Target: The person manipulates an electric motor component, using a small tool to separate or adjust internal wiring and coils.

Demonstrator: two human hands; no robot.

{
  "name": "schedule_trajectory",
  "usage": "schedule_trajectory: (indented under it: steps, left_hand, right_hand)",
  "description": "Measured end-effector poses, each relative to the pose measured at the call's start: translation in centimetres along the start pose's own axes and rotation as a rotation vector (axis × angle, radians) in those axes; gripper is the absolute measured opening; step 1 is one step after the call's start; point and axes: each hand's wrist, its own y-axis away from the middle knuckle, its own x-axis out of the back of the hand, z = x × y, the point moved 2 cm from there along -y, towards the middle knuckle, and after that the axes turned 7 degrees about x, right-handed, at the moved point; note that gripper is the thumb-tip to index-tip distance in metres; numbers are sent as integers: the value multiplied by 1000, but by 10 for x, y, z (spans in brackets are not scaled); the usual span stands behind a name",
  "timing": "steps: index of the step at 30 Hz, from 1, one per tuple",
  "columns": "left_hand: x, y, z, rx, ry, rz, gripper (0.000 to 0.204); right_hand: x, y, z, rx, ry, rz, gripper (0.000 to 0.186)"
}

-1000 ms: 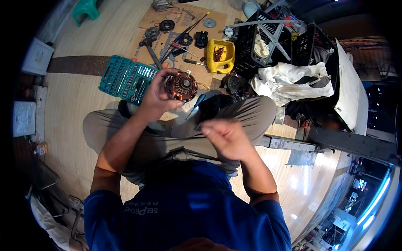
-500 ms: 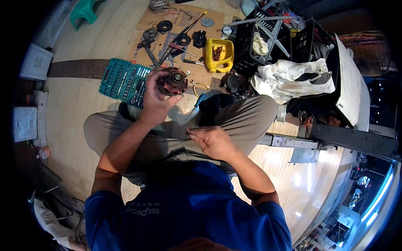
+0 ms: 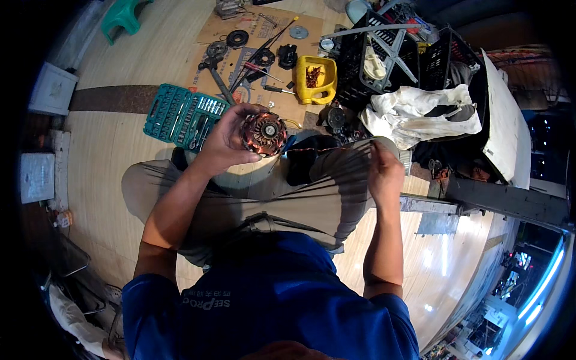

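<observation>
My left hand point(image 3: 227, 139) is closed round the side of a motor armature point(image 3: 264, 133), a round part with reddish copper windings and a pale shaft end in its centre. From the armature a thin copper wire point(image 3: 318, 149) runs taut to the right. Its far end goes into my right hand point(image 3: 386, 172), a closed fist above my right knee. A blue-handled screwdriver point(image 3: 288, 143) lies just beyond the armature, partly hidden. Behind the armature, only a yellow handle of the pliers point(image 3: 293, 123) shows.
A green socket set case point(image 3: 171, 123) lies open at the left. On the cardboard point(image 3: 207, 33) are a hammer point(image 3: 221, 83), screwdrivers and dark round parts. The yellow cut-open container point(image 3: 327, 96) holds copper scraps. Black crates point(image 3: 348, 78) and a white cloth point(image 3: 396, 117) are at right.
My right hand has swung from my lap out to the right and farther forward, drawing the copper wire out straight. The armature has shifted slightly right and nearer in my left hand.
</observation>
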Motion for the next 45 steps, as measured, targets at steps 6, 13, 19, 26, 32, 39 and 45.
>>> schedule_trajectory:
  steps: [6, 13, 19, 26, 32, 39, 45]
  left_hand:
    - [7, -5, -1, -141, -248, 310, 68]
    - [19, -9, -15, -370, -471, 637, 64]
    - [17, -6, -7, -182, -119, 545, 59]
    - [13, -7, -8, -104, 311, 298, 61]
    - [3, 1, 0, -105, 250, 170, 68]
    - [-6, -3, -4, -78, 228, 77, 76]
    - [-1, 12, 1, -46, 163, 39, 79]
  right_hand:
    - [57, 19, -44, 97, -142, -165, 14]
    - [35, 101, -53, 5, -454, -572, 10]
    - [11, 182, 14, -150, -264, -452, 15]
    - [19, 269, 93, -161, 7, -994, 42]
    - [41, 97, 21, -115, -262, -420, 48]
    - [-73, 8, -110, -275, -1228, -636, 28]
    - [-89, -4, -93, -560, -1331, -794, 17]
